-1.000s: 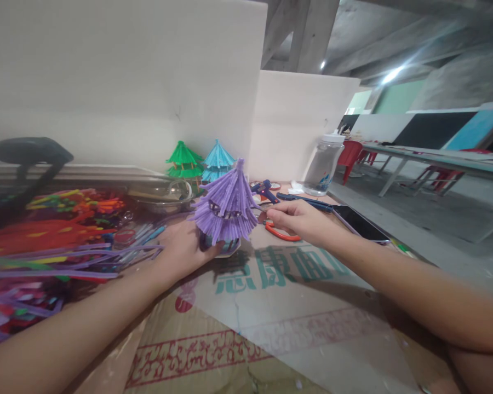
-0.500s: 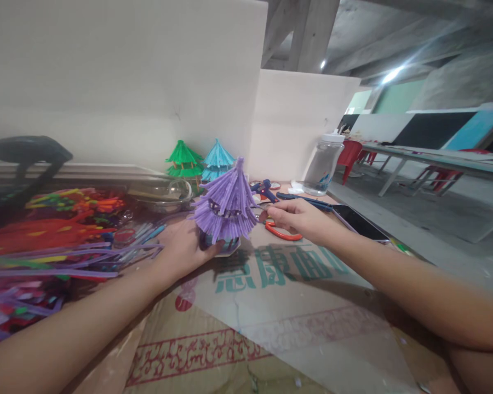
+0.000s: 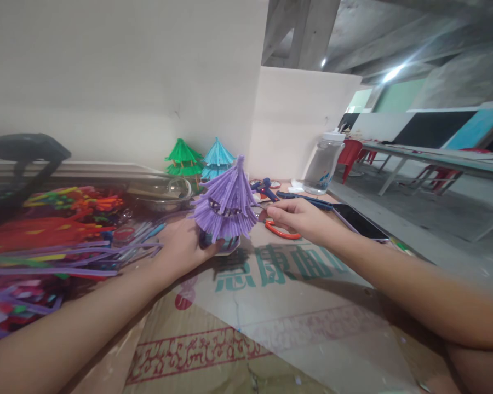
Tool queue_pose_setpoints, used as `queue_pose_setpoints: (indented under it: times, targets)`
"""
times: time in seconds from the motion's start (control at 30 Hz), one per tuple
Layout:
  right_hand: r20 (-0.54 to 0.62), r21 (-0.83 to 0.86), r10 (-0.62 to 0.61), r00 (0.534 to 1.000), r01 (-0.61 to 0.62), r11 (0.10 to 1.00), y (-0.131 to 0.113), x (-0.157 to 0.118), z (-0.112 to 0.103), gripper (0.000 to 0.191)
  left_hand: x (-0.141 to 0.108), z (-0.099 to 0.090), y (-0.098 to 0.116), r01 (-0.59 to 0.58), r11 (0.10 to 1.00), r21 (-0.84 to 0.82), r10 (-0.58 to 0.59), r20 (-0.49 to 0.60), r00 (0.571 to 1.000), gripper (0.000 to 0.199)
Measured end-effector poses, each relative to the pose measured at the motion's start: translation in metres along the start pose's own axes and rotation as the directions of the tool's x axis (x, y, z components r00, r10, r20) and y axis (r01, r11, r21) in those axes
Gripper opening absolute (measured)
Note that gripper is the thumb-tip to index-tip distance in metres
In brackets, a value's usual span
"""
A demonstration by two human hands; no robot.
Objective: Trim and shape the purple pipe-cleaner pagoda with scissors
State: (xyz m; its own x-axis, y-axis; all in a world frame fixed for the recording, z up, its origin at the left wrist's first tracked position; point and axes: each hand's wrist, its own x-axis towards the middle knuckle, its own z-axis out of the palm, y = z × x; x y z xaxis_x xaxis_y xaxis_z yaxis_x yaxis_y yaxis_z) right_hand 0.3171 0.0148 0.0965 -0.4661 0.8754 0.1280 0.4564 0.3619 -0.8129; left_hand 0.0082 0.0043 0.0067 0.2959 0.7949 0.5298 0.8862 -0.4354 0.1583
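A purple pavilion-shaped model (image 3: 225,205) with two tiers of fuzzy strips stands upright at the middle. My left hand (image 3: 189,243) holds its base from the left, thumb in front and the other fingers hidden behind it. On the model's right side, my right hand (image 3: 290,213) is closed in a pinch on a thin dark item at the roof edge, too small to name. Orange-handled pliers or scissors (image 3: 283,231) lie just below that hand. Behind the model are a green model (image 3: 183,156) and a light blue one (image 3: 217,156).
Colourful fuzzy strips (image 3: 53,254) are heaped at the left, beside a clear bowl (image 3: 160,197). Behind my right hand are a blue glue gun (image 3: 266,189) and a water bottle (image 3: 324,164). A phone (image 3: 359,221) lies right of my right wrist.
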Motion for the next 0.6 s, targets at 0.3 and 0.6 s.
queue_pose_setpoints:
  times: [0.3,0.6]
  targets:
    - [-0.158,-0.037,-0.139,0.978,0.135,0.99,0.014,0.003,0.013,0.056,0.004,0.003,-0.007,0.0,0.985,-0.171,-0.01,-0.053,0.999,0.036]
    - [-0.254,-0.057,-0.149,0.956,0.139,0.989,0.053,0.011,0.039,0.047,0.009,0.011,-0.02,0.135,0.965,-0.223,-0.137,0.004,0.991,0.017]
